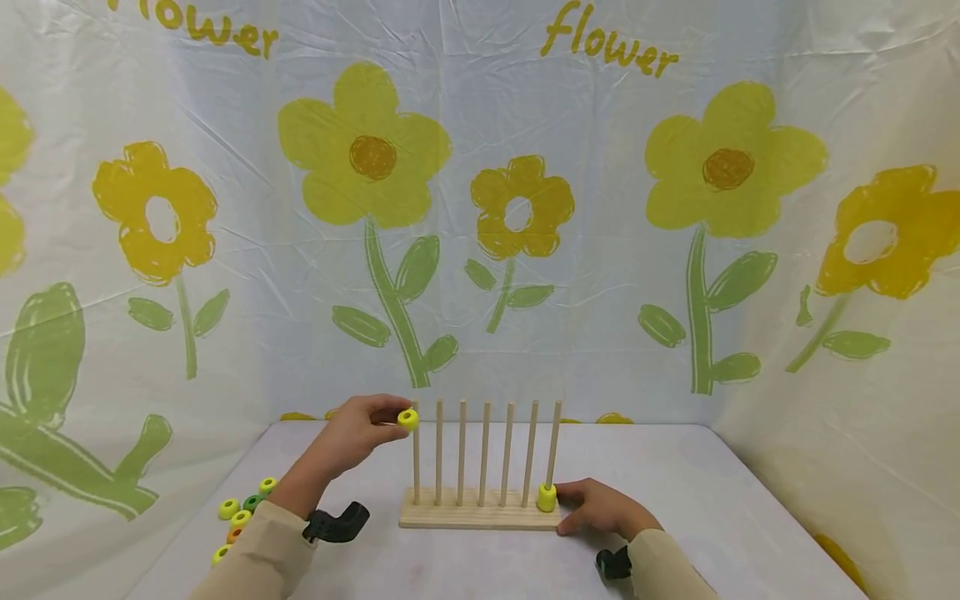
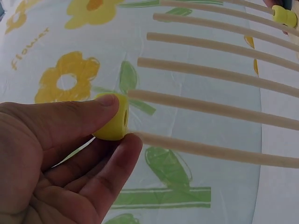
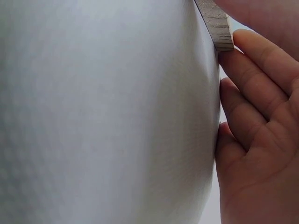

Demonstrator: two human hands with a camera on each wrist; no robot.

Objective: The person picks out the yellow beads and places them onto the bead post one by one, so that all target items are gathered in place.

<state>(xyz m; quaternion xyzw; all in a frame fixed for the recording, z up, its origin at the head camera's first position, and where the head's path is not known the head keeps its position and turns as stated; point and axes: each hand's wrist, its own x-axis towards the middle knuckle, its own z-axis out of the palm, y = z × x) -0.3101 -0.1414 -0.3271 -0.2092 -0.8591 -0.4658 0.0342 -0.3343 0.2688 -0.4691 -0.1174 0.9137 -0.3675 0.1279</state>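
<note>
A yellow bead (image 1: 408,419) is pinched between the thumb and fingers of my left hand (image 1: 357,435). It is at the top of the leftmost peg (image 1: 416,467) of a wooden peg rack (image 1: 480,521). In the left wrist view the yellow bead (image 2: 112,116) is beside that peg's tip, its hole partly turned toward the peg. My right hand (image 1: 600,507) grips the right end of the rack's base, thumb in front and fingers behind. The base's end (image 3: 219,32) touches those fingers in the right wrist view. Yellow beads (image 1: 547,497) sit low on the rightmost peg.
Several loose beads (image 1: 240,519), yellow, green and orange, lie on the white table (image 1: 450,567) by my left forearm. A flower-printed cloth (image 1: 600,333) hangs behind and along the sides. Several bare pegs (image 1: 484,454) stand upright between the two end pegs.
</note>
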